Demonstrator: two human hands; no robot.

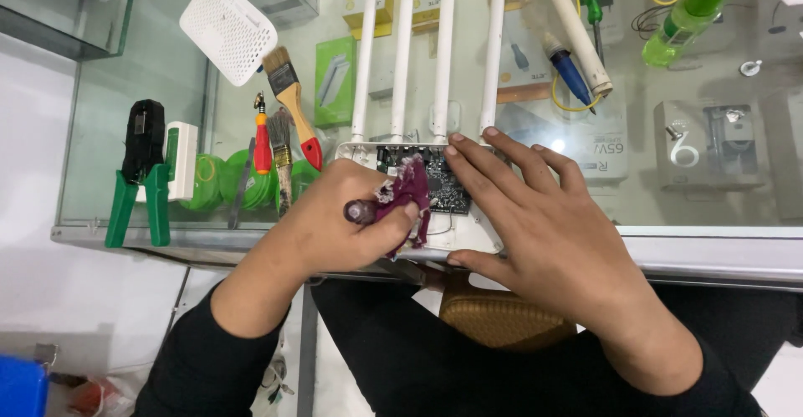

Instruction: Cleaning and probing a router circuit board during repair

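Between the fingers of the left hand (351,225), a maroon rag (410,193) is pinched against the circuit board (439,183); the router (468,231) is pressed by the right hand's (544,225) spread fingers.

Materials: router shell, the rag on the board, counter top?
Router shell: looks like matte white plastic, smooth, uniform.
Rag in the left hand: maroon woven cloth, frayed white threads at its edge.
Counter top: clear glass, glossy, boxed goods visible beneath.

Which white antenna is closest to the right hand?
The rightmost antenna; the right hand has fingertips beside its base, while the other three stand further left.
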